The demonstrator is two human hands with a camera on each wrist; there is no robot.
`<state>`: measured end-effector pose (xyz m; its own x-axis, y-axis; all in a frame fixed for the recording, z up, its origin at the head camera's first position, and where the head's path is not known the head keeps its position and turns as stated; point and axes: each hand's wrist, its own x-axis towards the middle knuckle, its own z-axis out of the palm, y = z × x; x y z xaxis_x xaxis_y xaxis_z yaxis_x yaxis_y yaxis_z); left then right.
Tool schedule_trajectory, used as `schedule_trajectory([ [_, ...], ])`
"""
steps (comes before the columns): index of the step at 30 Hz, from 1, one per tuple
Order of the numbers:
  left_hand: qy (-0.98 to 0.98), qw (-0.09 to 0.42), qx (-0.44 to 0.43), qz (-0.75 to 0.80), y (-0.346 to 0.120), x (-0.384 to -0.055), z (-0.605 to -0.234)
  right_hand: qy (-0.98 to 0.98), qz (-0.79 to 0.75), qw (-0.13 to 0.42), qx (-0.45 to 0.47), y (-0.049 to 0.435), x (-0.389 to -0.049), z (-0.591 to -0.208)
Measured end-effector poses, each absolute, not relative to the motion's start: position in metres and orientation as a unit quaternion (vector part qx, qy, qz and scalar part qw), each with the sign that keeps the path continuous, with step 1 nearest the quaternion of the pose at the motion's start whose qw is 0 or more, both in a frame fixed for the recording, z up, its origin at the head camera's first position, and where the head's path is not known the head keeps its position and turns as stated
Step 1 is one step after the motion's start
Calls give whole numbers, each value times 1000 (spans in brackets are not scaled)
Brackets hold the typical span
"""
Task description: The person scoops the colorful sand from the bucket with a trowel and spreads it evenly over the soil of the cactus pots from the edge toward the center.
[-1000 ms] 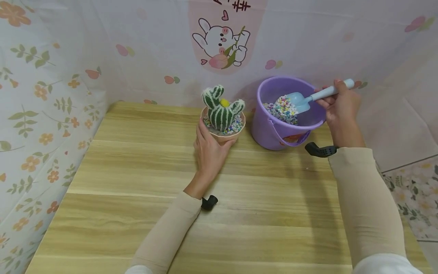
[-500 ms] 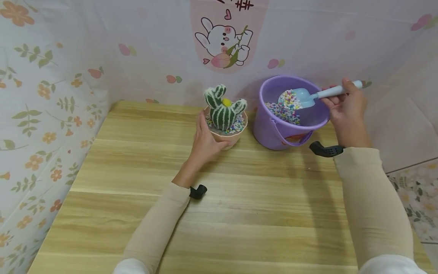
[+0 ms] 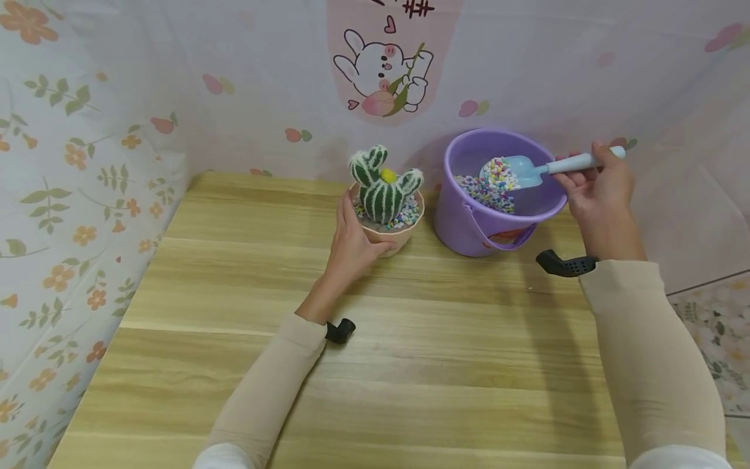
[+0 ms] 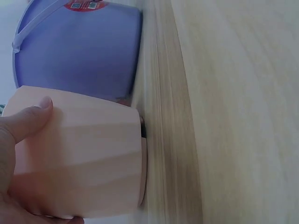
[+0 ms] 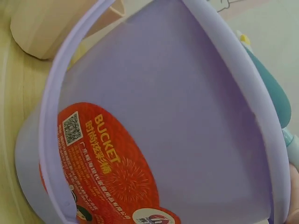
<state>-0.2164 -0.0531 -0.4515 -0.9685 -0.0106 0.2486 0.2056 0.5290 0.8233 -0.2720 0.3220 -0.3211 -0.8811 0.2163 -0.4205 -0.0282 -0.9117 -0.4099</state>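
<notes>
At the back middle of the table a knitted cactus, green with white stripes and a yellow tuft, stands in a peach pot. Pastel pebbles lie around its base. My left hand grips this pot from the front left, thumb across its side. My right hand holds a light blue scoop by its pale handle. The scoop's blade carries a heap of pebbles inside the mouth of the purple bucket, over more pebbles at the bottom. In the right wrist view, the bucket's wall hides most of the scoop.
The bucket stands close to the pot's right, its handle hanging down in front. Behind both hangs a white cloth with a printed rabbit. A floral cloth borders the left side of the wooden table.
The loaded scoop has lifted off the pebbles in the bucket and shifted to the right. My left thumb has moved lower on the pot's side.
</notes>
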Motion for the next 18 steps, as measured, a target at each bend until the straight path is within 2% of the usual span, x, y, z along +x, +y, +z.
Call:
schedule_trajectory([
  [18, -867, 169, -39, -467, -44, -206, -456, -154, 966, 36, -207, 310, -250, -324],
])
